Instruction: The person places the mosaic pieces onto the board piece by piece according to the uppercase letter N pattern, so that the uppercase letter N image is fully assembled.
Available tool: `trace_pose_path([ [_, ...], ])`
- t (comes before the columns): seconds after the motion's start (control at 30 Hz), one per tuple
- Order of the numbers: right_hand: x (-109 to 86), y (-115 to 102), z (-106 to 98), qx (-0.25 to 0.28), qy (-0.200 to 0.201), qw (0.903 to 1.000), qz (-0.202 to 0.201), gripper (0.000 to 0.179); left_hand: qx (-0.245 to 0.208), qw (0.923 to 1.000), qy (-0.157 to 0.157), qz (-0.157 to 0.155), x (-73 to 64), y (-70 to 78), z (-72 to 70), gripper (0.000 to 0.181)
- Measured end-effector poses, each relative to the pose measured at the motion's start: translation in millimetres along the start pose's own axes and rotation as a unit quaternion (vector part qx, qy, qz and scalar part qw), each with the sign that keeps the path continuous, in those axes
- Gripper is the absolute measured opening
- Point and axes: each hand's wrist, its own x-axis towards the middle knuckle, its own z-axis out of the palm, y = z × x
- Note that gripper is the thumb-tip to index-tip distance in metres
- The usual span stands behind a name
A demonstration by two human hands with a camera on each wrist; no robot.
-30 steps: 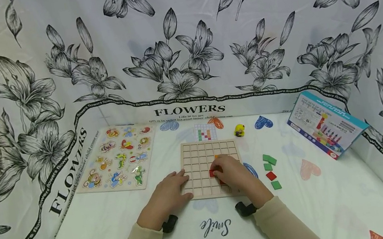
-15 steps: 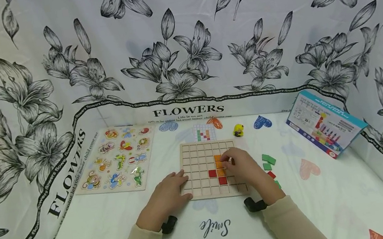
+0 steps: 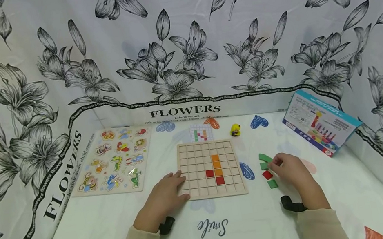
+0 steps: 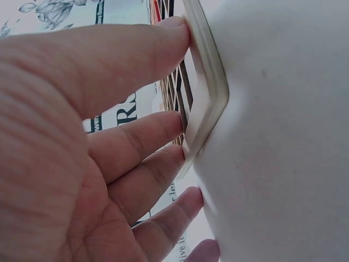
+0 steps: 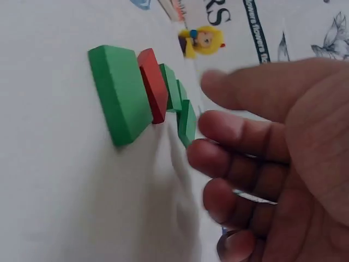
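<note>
A wooden grid board [image 3: 196,193] lies flat in the middle, with orange tiles [image 3: 216,165] stacked in one column and two red tiles [image 3: 209,173] set in its cells. My left hand [image 3: 162,197] rests at the board's left edge. In the left wrist view its thumb and fingertips touch the rim, fingers fairly straight. To the right of the board my right hand [image 3: 293,168] hovers by several loose green tiles [image 3: 273,184] and one loose red tile [image 3: 267,174]. The right wrist view shows its thumb and fingers apart, holding nothing, just beside the farther green tiles [image 5: 187,123].
A small patterned card [image 3: 201,133] lies behind the board, with a yellow toy figure [image 3: 235,130] to its right. The insect peg puzzle [image 3: 112,160] is at the left. A blue-and-white box [image 3: 320,123] leans at the back right, near the flowered cloth wall.
My right hand has left the board and moved right to the loose tiles, uncovering the orange and red tiles in the grid. The left hand has stayed at the board's edge.
</note>
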Motion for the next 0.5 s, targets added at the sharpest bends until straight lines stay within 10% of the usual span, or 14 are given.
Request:
trace_pose_path([
  [0.5, -5.7, -6.2, 16.1, 0.014, -0.014, 0.9996, -0.018, 0.024, -0.010, 0.9999, 0.004, 0.005, -4.0, 1.0, -3.4, 0.065],
])
